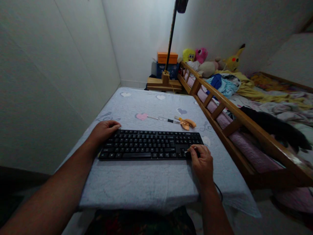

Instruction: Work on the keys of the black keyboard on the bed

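Observation:
A black keyboard (144, 145) lies flat across the cloth-covered table. At its left end, my left hand (104, 131) has its fingers closed over the upper corner. Low over the arrow keys on the right side, my right hand (201, 156) pinches a thin pale stick (187, 151); its tip touches or nearly touches the keys, and its exact kind is too small to make out. Behind the keyboard lie a wire tool with a black grip (170, 120), a thin stick (153, 117), a small yellow-handled brush (178, 117) and a crumpled orange cloth (187, 124).
A heart-patterned cloth covers the table (146, 186). Along the right runs a wooden bed rail (227, 107), with bedding and plush toys beyond. A wooden stand (165, 83) with a dark pole and stacked boxes (167, 58) is behind. A black cable (219, 191) hangs by my right forearm.

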Demonstrator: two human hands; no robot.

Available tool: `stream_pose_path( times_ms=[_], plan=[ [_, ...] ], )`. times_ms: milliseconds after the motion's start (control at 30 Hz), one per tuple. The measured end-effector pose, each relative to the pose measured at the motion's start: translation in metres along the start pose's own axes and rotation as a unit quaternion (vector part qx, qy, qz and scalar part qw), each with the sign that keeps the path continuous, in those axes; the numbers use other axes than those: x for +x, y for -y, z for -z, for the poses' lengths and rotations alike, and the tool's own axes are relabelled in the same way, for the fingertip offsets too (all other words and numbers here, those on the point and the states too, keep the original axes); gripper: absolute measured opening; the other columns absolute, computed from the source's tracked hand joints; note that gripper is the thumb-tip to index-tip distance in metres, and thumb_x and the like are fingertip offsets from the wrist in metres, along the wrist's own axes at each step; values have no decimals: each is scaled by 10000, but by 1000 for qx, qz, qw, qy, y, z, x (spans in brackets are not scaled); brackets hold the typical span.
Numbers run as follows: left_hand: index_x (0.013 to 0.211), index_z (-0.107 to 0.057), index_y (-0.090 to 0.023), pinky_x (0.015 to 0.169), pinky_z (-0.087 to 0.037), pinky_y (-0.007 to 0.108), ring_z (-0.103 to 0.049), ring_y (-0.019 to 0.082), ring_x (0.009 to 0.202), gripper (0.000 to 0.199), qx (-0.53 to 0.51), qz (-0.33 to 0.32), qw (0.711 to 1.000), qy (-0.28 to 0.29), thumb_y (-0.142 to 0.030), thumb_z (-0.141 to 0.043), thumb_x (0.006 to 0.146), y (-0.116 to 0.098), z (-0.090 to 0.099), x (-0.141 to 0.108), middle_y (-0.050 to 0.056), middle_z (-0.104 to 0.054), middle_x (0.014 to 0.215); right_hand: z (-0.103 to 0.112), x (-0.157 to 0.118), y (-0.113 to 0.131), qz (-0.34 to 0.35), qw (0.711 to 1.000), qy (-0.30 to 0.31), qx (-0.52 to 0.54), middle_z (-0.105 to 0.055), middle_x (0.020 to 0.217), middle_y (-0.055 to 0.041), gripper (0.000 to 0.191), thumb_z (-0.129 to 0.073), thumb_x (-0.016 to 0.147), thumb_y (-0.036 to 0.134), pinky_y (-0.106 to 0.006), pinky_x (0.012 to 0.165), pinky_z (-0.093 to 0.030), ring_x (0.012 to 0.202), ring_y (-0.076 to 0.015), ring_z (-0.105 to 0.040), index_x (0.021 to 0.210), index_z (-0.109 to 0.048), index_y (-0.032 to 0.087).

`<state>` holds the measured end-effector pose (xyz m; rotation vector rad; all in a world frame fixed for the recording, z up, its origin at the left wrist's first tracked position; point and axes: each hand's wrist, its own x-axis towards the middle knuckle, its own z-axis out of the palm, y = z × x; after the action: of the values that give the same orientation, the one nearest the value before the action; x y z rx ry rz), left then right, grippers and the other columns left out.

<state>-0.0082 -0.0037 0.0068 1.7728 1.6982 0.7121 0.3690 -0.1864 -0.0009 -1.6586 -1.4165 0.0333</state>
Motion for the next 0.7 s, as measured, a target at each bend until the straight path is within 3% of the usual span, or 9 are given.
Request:
stream_pose_path(
  times_ms=[700],
  plan=[
    [825, -730, -191, 682, -474, 291, -658, 222, 739, 418, 1, -4, 1000, 4, -568, -614, 685, 1, 1, 0, 18, -737, 764, -2, 3, 0, -7, 1000, -9, -4, -660, 812, -39, 177, -559, 910, 310, -393, 849, -420, 856, -227, -588, 810, -671, 216]
  ],
)
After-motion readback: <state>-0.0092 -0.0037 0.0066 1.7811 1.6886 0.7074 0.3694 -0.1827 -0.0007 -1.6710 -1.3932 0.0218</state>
